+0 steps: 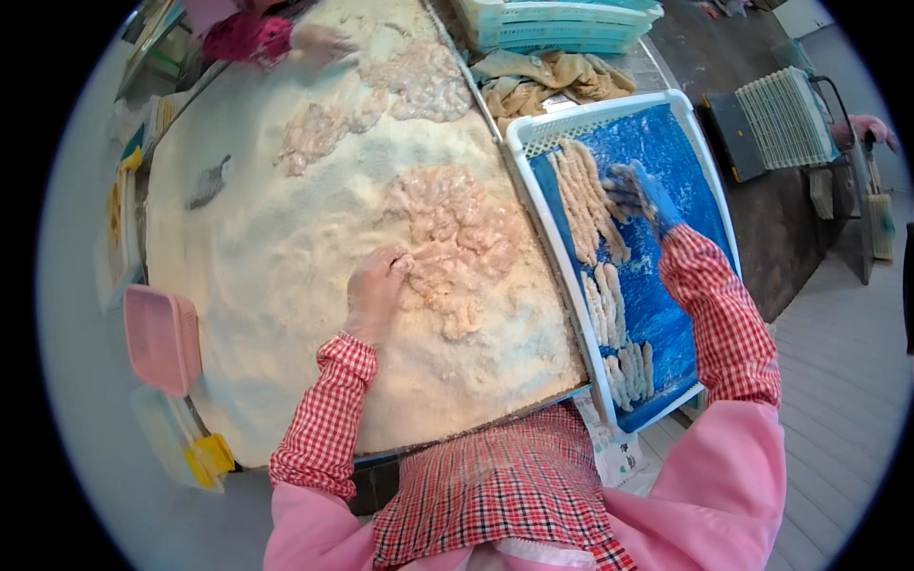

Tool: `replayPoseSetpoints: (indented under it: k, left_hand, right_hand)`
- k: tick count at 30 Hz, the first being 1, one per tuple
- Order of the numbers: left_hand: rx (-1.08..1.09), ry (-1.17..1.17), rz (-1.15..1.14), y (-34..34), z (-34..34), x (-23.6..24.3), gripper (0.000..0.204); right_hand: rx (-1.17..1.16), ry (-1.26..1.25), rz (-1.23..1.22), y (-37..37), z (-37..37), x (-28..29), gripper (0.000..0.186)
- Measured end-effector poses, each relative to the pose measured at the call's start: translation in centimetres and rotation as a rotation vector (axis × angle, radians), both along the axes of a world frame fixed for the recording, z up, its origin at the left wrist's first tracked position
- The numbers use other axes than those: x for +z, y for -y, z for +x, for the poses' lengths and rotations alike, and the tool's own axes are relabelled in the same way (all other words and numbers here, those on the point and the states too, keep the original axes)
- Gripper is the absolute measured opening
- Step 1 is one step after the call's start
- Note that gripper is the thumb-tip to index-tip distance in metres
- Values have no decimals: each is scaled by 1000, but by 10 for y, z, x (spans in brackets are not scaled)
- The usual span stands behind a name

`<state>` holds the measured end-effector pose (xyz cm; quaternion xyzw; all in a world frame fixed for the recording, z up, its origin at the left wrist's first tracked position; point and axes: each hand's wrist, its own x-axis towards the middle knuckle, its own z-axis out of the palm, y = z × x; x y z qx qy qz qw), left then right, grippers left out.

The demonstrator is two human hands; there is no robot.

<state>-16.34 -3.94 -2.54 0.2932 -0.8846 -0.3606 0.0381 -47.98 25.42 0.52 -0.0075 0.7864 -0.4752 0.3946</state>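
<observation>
at pale strips, right hand; left hand touches raw meat

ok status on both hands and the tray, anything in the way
Left hand at pale raw pile edge. Right hand at coated strips in tray. Another person's hand farther off, not in the way.

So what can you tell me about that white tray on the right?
The tray is a shallow rectangle that looks like plastic, with a pale rim and a perforated far wall. A blue sheet, smeared with white powder, lines it. Pale, powdery strips lie along its left side in three groups, the longest at the far end; much of the right side is bare. It sits lengthwise along the right edge of the table. The right hand is inside its outline, by the strips.
</observation>
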Motion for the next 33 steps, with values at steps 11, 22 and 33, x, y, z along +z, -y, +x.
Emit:
replayPoseSetpoints:
  k: [11, 22, 33]
  left_hand:
    - [-291, 668, -83, 11, 132, 45, 31]
    - [-147, 441, -50, -24, 156, 16, 50]
    - [65, 129, -54, 15, 156, 22, 26]
  right_hand:
    - [-121, -303, -217, -40, 93, -6, 39]
    - [483, -635, -204, 79, 314, -10, 51]
    - [897, -906, -113, 105, 388, -35, 47]
